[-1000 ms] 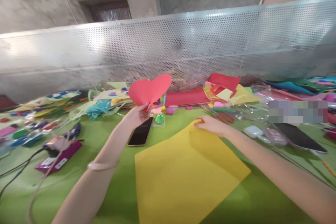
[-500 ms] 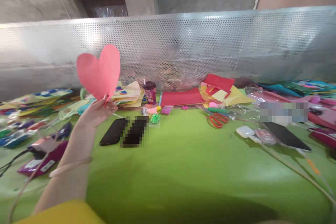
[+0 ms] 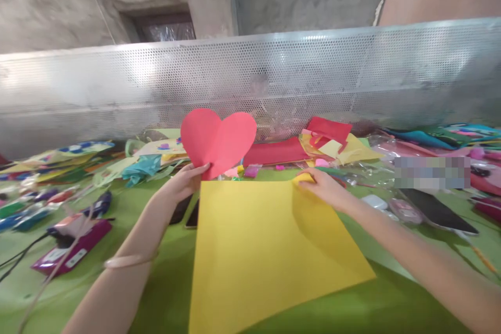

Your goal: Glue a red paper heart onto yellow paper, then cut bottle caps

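Observation:
My left hand (image 3: 190, 180) pinches the lower tip of a red paper heart (image 3: 217, 141), holding it upright above the table; a soft crease runs down its middle. My right hand (image 3: 317, 185) grips the top right corner of a large yellow sheet of paper (image 3: 270, 250), which curls a little under the fingers. The sheet hangs over the green table (image 3: 168, 292) in front of me, its upper left corner close to the heart's tip. Two dark phones (image 3: 188, 214) are partly covered by my left hand and the sheet.
A purple power strip (image 3: 78, 250) with cables lies at the left. Along the back are a crumpled teal piece (image 3: 141, 168), a red sheet (image 3: 277, 151) and mixed coloured paper (image 3: 352, 151). A phone (image 3: 438, 211) and white earbud case (image 3: 374, 202) lie right. A perforated metal panel (image 3: 313, 73) stands behind.
The heart has moved right and lower, now facing me more squarely. My right hand has come into view with the yellow sheet, which showed only at the bottom edge before.

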{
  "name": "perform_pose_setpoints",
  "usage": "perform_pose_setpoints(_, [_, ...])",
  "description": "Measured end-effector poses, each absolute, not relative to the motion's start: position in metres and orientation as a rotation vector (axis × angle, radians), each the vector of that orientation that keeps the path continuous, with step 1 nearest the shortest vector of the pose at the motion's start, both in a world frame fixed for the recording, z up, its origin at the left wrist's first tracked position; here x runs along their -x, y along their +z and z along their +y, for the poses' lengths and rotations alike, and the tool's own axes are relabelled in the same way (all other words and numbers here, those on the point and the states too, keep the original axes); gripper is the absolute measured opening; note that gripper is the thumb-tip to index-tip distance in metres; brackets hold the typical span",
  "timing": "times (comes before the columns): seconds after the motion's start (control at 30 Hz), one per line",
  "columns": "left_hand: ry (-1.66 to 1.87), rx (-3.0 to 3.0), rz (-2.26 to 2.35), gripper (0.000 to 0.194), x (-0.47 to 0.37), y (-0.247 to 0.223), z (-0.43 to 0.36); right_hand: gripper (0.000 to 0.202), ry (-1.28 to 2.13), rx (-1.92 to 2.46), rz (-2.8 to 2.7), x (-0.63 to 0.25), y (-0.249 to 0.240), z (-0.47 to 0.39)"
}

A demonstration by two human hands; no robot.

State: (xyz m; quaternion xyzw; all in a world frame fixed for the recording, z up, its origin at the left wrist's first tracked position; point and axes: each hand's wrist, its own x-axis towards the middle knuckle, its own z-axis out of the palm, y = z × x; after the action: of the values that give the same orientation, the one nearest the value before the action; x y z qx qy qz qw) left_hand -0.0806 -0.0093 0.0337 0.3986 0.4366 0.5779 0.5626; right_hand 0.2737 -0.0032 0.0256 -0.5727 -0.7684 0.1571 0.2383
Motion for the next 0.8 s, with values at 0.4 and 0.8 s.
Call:
perform_pose_setpoints(0.4, [1.401, -0.935, 1.018, 0.029, 0.023, -0.01, 0.002, 0.032, -0.269, 2.059, -2.156, -0.318, -0.014, 0.049])
perform_pose_setpoints(0.8, [1.443, -0.78, 0.863, 0.041, -0.023, -0.017, -0.029, 0.03, -0.184, 2.16, -2.31, -0.356, -0.023, 0.063])
